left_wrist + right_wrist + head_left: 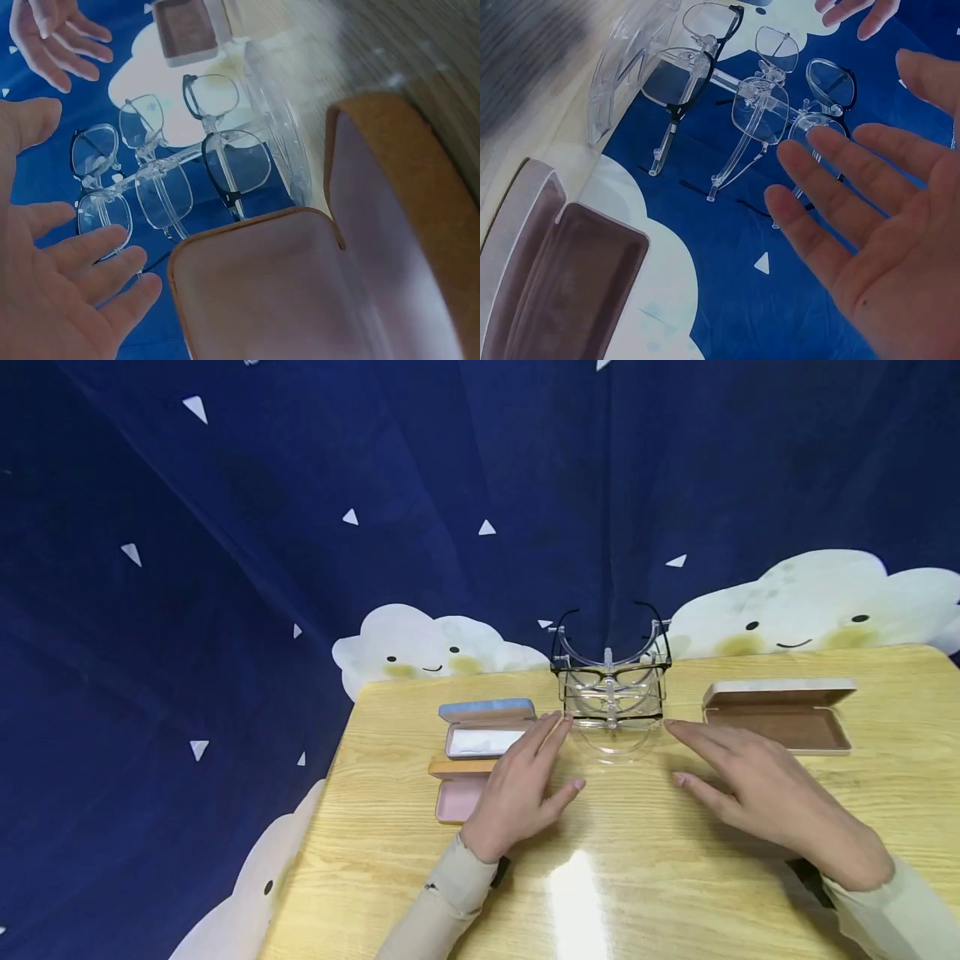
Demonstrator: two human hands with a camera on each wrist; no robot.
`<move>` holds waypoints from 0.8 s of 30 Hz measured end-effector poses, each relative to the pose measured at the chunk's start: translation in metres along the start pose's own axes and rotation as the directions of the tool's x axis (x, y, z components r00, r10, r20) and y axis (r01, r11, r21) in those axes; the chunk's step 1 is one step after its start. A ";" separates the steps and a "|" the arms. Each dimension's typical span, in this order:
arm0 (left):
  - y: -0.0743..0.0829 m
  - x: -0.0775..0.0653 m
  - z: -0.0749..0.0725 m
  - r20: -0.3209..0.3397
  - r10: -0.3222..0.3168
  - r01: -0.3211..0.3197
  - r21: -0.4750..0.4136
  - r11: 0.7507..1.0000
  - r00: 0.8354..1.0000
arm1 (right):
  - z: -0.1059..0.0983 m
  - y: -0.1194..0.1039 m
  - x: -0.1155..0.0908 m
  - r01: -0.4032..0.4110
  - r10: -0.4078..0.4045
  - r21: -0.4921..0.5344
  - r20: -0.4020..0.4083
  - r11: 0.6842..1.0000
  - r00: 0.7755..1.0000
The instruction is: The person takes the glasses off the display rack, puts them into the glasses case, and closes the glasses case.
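Note:
A clear plastic display stand bears three pairs of glasses one above another. The top pair is black-framed glasses, below it sit thin-rimmed glasses, and the lowest are glasses with dark upper rims. My left hand reaches to the stand's left side, fingers extended and thumb apart. On the other side, my right hand is held with straight fingers toward the stand. Neither hand holds anything; whether fingertips touch the lowest glasses cannot be told.
Left of the stand are an open blue case with a white cloth inside and an open orange case, partly behind my left hand. An open pale case with brown lining lies at right. Behind the wooden table hangs a blue curtain.

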State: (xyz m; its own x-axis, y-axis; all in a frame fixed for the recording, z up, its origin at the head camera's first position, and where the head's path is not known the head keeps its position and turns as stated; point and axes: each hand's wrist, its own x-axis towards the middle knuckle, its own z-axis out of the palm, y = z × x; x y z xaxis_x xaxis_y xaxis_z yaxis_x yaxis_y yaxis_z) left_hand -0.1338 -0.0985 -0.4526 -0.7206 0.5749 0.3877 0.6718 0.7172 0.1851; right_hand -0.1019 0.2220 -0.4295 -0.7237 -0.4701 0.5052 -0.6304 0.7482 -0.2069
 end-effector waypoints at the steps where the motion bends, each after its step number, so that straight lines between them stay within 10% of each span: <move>1: 0.000 0.001 -0.001 -0.007 0.002 -0.002 -0.007 1.000 1.000 | -0.001 0.000 0.001 0.002 -0.002 -0.002 -0.008 1.000 1.000; 24: -0.008 0.014 -0.020 -0.105 -0.147 0.120 -0.228 0.966 0.984 | -0.006 0.010 0.019 -0.042 0.041 -0.006 -0.086 0.999 0.995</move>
State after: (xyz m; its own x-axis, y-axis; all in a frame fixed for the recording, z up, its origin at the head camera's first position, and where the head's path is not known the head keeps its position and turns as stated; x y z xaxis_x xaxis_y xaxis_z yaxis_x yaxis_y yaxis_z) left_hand -0.1462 -0.1041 -0.4301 -0.7893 0.4185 0.4492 0.6019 0.6720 0.4315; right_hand -0.1204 0.2230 -0.4173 -0.7225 -0.3969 0.5661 -0.5977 0.7701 -0.2230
